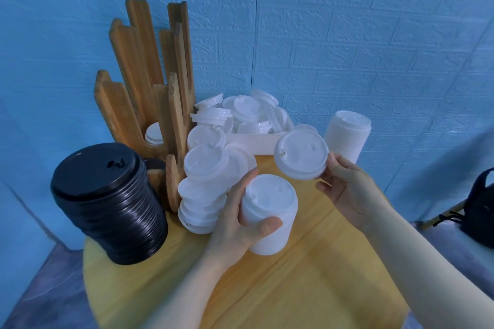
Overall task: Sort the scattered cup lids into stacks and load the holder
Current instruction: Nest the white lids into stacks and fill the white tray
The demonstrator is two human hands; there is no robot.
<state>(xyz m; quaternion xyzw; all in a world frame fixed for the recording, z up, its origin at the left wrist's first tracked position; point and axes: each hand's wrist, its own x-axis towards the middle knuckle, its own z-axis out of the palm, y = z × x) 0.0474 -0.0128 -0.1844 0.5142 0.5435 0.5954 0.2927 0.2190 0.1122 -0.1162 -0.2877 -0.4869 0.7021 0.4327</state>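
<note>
sorting is midway: the left hand (240, 218) grips a white stack (268, 218), the right hand (347, 184) pinches one lid (300, 155), loose lids (240, 112) remain, and the wooden holder (149, 88) looks nearly unloaded.

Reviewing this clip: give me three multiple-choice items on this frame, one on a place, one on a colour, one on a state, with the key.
1. Where does the wooden lid holder stand?
A. far left of the table
B. near right edge
C. on the floor

2. What colour is the tall lid stack at the left?
A. white
B. black
C. blue

3. What is the right hand doing?
A. resting flat on the table
B. holding a single white lid
C. hanging idle

Key: 1 A, the holder rises behind the black stack; 2 B, its ribs are black; 3 B, fingers pinch the lid's rim while the left hand grips a white lid stack.
</note>
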